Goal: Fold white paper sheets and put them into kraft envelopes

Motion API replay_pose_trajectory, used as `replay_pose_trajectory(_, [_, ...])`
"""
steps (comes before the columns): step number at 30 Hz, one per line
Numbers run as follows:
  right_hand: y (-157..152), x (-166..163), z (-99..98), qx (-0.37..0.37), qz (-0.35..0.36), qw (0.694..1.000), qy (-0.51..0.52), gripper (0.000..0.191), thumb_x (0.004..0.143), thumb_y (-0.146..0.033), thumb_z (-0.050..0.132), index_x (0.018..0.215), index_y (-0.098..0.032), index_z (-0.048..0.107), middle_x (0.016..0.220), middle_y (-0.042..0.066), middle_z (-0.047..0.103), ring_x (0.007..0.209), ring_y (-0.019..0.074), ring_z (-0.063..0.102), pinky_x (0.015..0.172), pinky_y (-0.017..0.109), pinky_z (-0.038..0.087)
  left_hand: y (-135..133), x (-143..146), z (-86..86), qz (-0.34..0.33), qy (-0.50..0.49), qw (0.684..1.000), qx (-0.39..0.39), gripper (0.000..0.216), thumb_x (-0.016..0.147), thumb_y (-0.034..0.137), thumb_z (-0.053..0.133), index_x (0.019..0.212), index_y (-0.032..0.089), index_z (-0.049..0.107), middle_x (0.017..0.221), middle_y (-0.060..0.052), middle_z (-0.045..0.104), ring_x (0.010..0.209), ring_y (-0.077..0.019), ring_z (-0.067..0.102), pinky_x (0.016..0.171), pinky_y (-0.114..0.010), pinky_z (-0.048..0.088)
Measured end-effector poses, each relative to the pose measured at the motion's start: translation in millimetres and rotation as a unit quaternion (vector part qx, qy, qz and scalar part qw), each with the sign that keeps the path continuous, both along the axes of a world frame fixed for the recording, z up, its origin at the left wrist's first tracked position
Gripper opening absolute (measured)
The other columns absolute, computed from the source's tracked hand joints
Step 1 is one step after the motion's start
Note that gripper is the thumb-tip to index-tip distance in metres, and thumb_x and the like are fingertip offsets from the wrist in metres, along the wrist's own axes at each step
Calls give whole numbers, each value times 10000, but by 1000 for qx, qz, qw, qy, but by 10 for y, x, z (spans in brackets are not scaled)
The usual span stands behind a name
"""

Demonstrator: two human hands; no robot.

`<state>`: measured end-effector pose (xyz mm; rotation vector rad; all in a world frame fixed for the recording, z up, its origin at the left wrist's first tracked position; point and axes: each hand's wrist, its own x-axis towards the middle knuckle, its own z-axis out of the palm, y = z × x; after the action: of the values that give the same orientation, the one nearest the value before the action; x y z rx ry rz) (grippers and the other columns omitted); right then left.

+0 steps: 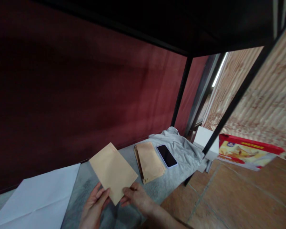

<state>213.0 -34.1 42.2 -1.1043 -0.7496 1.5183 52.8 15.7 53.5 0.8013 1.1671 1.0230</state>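
Observation:
A tan paper envelope (113, 171) is held up above the grey cloth-covered surface, tilted with one corner toward me. My left hand (96, 202) pinches its lower left edge, thumb on top. On the lower right edge, my right hand (134, 195) grips it between thumb and fingers. Just right of it lies a stack of similar tan envelopes (151, 160). Beside that stack rests a smartphone (167, 156) with a dark screen and a pale edge. To the left, large white paper sheets (38, 194) lie flat with a crease across them.
A black metal frame post (181, 92) rises at the far corner, under a dark upper deck (143, 19). Behind is a dark red wall (97, 89). At right, a white box (206, 141) and a red-yellow carton (248, 151) stand near the tiled floor (235, 194).

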Motion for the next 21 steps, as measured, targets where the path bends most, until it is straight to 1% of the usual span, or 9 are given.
replay_pose_trajectory(2, [-2,43,24,-9,-32,999,14,568,615,-684,784,823,-165,687,663,11,678,578,138,617,620,290,552,-22,42,38,-15,12,1000,13,857,591,382,865,1360,222,522,982,-47,771,960,-272,728,804,-332,596])
replay_pose_trajectory(4, [16,166,76,-13,-83,996,19,547,605,-675,802,766,-175,651,646,9,675,580,143,626,631,294,559,-30,59,85,-29,28,999,26,884,565,460,875,1341,194,545,966,-68,773,951,-287,729,834,-354,599])
replay_pose_trajectory(7, [48,448,157,-15,-180,983,26,502,618,-609,832,727,-183,590,643,11,670,624,159,665,659,289,573,-12,30,105,-33,60,997,47,798,534,532,867,1213,181,637,945,-85,773,969,-309,724,840,-373,604])
replay_pose_trajectory(9, [43,636,174,-21,-220,974,41,467,635,-556,843,720,-180,578,648,18,674,621,152,673,646,262,570,15,-11,72,-32,74,996,46,733,513,524,868,1133,187,669,917,-82,774,972,-313,722,842,-378,604])
replay_pose_trajectory(12, [-12,840,118,-16,-220,972,82,408,664,-473,849,750,-151,614,678,40,695,628,142,679,633,239,569,49,-67,-5,-39,82,995,33,656,494,484,864,1056,195,688,873,-76,774,938,-307,728,836,-376,604])
replay_pose_trajectory(16, [-97,955,-29,-46,-210,970,112,315,718,-378,824,759,-148,613,714,67,718,630,142,687,642,244,582,52,-93,-57,-44,87,995,34,540,525,445,847,992,214,705,850,-64,770,915,-298,732,829,-372,607])
replay_pose_trajectory(19, [-127,987,-103,-63,-204,970,113,251,782,-344,768,778,-154,603,736,83,725,640,145,693,651,247,584,37,-85,-64,-42,86,994,44,547,494,457,868,959,214,712,840,-65,768,926,-307,730,849,-379,605])
replay_pose_trajectory(21, [-137,999,-118,-74,-201,970,116,221,812,-337,729,796,-157,602,764,98,734,651,150,698,648,251,582,31,-82,-77,-42,88,994,52,577,463,491,883,939,210,716,839,-70,767,912,-313,730,854,-387,605])
